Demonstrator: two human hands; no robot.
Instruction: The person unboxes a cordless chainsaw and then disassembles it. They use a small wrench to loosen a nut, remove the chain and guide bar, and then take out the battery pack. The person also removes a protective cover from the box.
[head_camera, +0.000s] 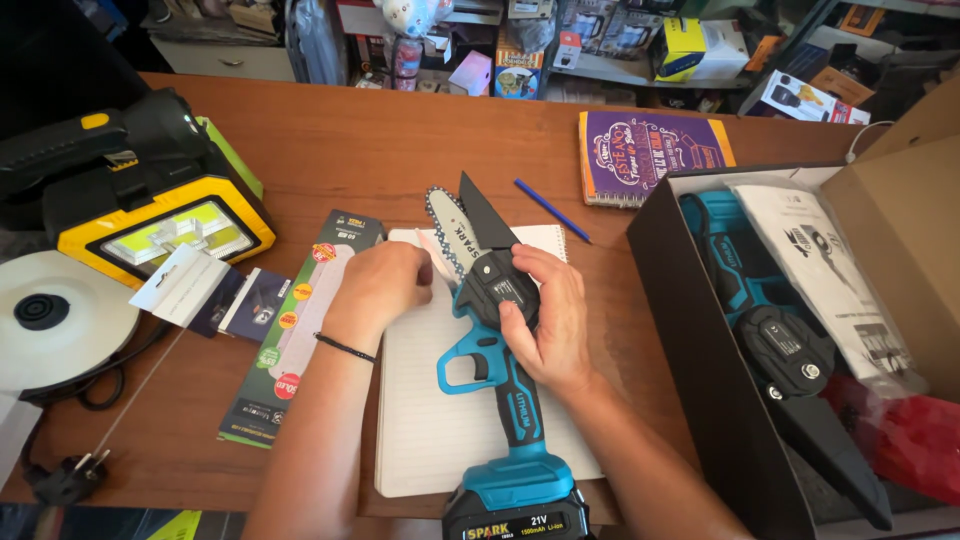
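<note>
We have the blue mini chainsaw lying on an open notebook on the counter. Our right hand grips its black housing; our left hand is clenched beside the still-fitted chain bar.

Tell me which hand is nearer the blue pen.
Right. The right hand rests on the saw, just below the blue pen. The left hand sits farther off, across the saw's bar.
</note>
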